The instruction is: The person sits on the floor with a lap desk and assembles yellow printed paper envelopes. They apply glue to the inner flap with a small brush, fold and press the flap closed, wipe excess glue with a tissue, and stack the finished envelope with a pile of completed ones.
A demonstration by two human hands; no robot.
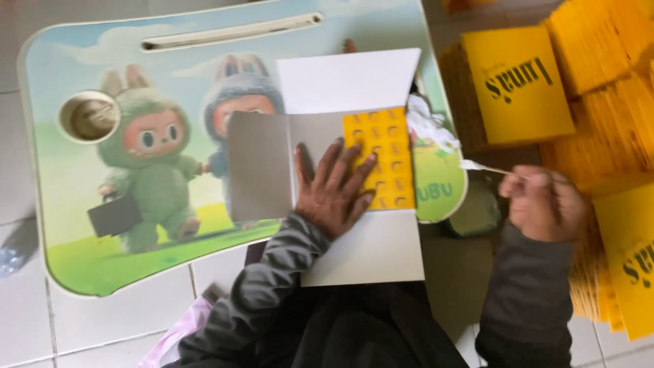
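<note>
My left hand [335,185] lies flat, fingers spread, on an unfolded cardboard sheet [262,163] with grey and white flaps and a yellow patterned panel [390,146]. The sheet rests on a small lap table [82,204] printed with cartoon rabbit-eared figures. My right hand [541,204] hovers to the right of the table, pinching a thin stick [487,167] with a white blob of paste at its tip. A small heap of white paste [426,126] sits on the table beside the yellow panel.
Stacks of yellow folded card pieces [518,85] with dark lettering fill the right side, and more lie at the lower right [630,252]. The table has a round cup hole [88,117] and a long slot [231,33]. White floor tiles [122,317] lie below.
</note>
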